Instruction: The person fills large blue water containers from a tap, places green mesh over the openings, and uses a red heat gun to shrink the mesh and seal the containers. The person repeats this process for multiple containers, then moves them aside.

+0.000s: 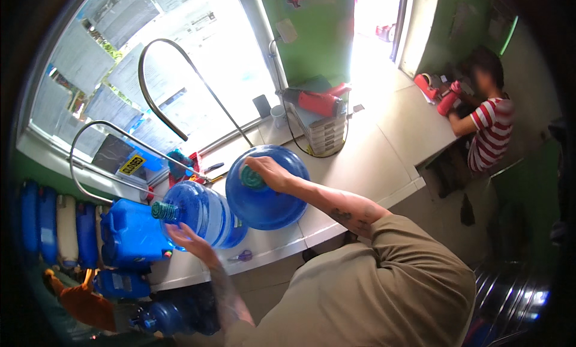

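On the tiled counter (288, 237) stands a round blue water jug (274, 207), seen from above. My right hand (265, 169) is over its ribbed green cap (252, 179), with the fingers curled at the cap's edge. A clear blue ribbed water jug (209, 212) is beside it to the left, also with a green ribbed cap (163, 210). My left hand (191, 241), fingers apart, is by this second jug's shoulder, below its cap; whether it touches the jug I cannot tell.
Blue slim water containers (130, 232) stand left of the jugs. Curved metal pipes (148, 86) arch above the counter. Scissors (243, 255) lie near its front edge. A red flashlight (317, 102) rests on a small drawer unit (324, 133). At right, a person (490, 117) in stripes leans on the counter.
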A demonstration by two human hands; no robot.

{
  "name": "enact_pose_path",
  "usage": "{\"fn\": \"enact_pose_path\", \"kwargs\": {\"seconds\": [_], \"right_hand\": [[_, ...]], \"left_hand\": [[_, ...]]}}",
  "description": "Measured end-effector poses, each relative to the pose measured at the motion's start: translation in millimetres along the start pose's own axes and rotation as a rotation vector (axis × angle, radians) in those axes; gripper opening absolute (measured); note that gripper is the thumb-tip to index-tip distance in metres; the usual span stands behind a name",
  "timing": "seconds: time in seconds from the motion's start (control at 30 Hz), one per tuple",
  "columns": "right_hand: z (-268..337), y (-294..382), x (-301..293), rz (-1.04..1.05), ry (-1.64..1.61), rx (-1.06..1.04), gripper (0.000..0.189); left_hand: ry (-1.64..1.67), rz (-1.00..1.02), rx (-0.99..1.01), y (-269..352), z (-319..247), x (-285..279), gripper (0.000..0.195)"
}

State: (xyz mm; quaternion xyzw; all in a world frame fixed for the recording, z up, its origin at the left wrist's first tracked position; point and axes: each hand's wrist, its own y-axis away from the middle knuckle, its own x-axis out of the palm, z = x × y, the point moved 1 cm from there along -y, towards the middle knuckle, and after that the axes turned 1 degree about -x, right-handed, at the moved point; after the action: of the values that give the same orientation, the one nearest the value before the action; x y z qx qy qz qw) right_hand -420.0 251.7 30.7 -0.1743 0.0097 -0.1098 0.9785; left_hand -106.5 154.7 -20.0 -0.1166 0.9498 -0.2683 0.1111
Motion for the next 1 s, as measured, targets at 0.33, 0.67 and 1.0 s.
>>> {"fn": "enact_pose_path", "kwargs": {"seconds": [0.33,0.67,1.0], "right_hand": [[83,110,-39,0.216,0.55,-0.151,0.074],[67,163,-139,-0.839,0.539,-0.039,0.057],[72,225,-225,-0.585,1.099,0.029,0.098]], "left_hand": [[0.944,1.226,-0.859,116,7,145,0.082],[0.291,1.564,-0.123,228,-41,187,0.112],[0.594,1.242,-0.637,363,-116,309,0.094]]}}
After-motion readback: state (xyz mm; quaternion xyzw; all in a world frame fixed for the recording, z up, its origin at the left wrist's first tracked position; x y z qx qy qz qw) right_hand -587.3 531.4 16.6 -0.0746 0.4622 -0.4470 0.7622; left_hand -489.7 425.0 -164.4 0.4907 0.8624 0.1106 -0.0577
